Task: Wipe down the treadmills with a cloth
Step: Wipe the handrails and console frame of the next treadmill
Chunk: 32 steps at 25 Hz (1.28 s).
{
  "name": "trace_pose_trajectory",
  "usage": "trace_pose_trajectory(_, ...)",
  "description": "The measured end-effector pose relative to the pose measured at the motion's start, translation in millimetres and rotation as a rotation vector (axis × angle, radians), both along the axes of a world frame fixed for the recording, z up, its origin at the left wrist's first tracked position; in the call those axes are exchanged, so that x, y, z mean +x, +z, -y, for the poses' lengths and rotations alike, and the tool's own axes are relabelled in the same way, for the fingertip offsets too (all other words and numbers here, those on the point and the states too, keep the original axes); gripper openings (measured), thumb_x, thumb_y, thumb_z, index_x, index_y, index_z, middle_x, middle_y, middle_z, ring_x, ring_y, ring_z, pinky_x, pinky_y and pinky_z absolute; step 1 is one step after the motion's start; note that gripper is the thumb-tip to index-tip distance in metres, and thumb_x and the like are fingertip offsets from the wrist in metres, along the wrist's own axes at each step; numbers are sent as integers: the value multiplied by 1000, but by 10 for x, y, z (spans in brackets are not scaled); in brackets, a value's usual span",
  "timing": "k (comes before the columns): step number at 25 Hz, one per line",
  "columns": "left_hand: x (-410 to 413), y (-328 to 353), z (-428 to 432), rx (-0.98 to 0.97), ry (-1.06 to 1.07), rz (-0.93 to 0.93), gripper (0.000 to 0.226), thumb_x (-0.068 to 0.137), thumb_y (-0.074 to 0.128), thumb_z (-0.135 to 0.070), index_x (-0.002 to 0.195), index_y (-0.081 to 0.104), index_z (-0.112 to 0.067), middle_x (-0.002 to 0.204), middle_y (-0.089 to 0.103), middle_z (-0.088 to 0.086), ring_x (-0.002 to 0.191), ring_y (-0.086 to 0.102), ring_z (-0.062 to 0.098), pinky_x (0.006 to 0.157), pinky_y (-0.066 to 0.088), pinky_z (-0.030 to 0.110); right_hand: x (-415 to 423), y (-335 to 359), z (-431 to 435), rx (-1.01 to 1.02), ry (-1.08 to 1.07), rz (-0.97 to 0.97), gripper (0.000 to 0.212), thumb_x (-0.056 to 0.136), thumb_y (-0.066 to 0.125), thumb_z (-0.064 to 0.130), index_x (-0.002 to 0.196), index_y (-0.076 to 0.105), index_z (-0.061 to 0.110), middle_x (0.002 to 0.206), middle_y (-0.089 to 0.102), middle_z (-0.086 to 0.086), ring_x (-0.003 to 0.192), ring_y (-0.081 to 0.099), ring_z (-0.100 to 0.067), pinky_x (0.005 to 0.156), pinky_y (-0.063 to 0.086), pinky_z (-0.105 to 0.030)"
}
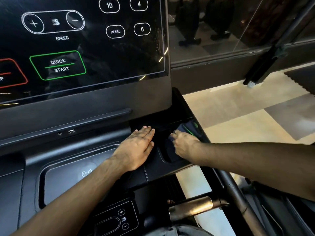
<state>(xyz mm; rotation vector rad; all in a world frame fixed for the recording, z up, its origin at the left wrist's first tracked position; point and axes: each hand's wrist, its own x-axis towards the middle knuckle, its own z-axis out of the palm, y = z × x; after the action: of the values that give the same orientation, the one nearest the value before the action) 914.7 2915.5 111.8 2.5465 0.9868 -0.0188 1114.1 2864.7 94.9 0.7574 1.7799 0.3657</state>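
Treadmill console (pixel 95 139), probably cloth (pixel 180 129) atop.

The screen (pixel 81 48) stands at the back of the treadmill console (pixel 102 103), with the USB port (pixel 71 131) just below it and the tray (pixel 68 181) in front of that port. To the right of the tray, the left hand (pixel 138 149) lies flat on the console's ridge, just beside the recess (pixel 163 157) at the console's right end, where the right hand (pixel 185 145) holds the cloth (pixel 170 145) down inside it. Nearer the person and lower sit the small control pad (pixel 117 217) and, to its right, the handlebar (pixel 196 208), with the floor (pixel 238 116) beyond the console's right edge.
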Motion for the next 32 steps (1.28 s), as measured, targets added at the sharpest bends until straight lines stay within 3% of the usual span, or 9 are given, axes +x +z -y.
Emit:
trace_pose_trajectory(4,-22,-11,10,-15,-14,-1,56,105,28,-33,155,12,-15,163,9,1,149,1,10,121,0,25,-270,297,71,-32,-263,-67,36,97,60,23,132,60,15,136,60,-8,125,54,-30,100,44,-43)
trace_pose_trajectory(9,12,1,9,-5,-50,-14,58,104,32,-36,155,13,-16,163,10,2,150,4,12,122,4,29,-149,587,229,266,-559,-280,46,96,58,20,141,51,12,150,44,-14,140,34,-38,110,31,-51)
trace_pose_trajectory(14,213,31,-71,2,-123,13,57,104,32,-36,155,14,-17,163,12,0,149,5,9,122,6,30,229,539,396,545,-1163,-1004,66,91,55,7,152,31,15,161,22,-11,145,31,-35,110,38,-41)
trace_pose_trajectory(16,306,28,-67,0,-148,18,57,104,31,-36,155,15,-17,163,12,-2,149,5,8,122,5,29,134,307,515,517,-1297,-1175,71,94,55,27,157,24,23,167,13,-4,151,17,-33,117,31,-41)
trace_pose_trajectory(19,462,7,-91,21,-156,22,56,104,30,-36,155,16,-17,163,12,-1,149,5,9,121,3,29,246,27,381,596,-1304,-1178,75,94,40,65,159,17,34,169,4,6,154,3,-32,121,22,-51)
trace_pose_trajectory(25,691,-37,-96,88,-136,3,56,104,29,-38,155,15,-18,163,12,0,149,3,10,121,0,29,422,-72,-21,586,-1133,-1209,59,103,34,54,158,20,39,169,5,8,153,3,-31,120,25,-50)
trace_pose_trajectory(28,772,-69,-130,140,-130,-21,57,104,26,-40,155,12,-18,163,8,-2,149,-2,8,120,-5,28,802,35,-278,577,-1458,-1306,59,101,33,54,156,24,34,164,23,-6,145,32,-35,112,36,-46)
trace_pose_trajectory(30,846,-98,-127,142,-107,-35,58,104,25,-42,155,11,-19,163,6,-3,149,-3,7,120,-6,28,830,97,-322,593,-1620,-1204,59,102,31,52,153,30,23,152,40,-18,132,45,-41,104,39,-45)
trace_pose_trajectory(32,947,-108,-141,143,-97,-54,59,103,26,-42,155,12,-19,163,7,-3,149,-2,7,120,-6,30,586,87,-101,635,-1421,-1052,62,100,34,53,153,31,21,146,41,-16,128,44,-41,98,42,-47)
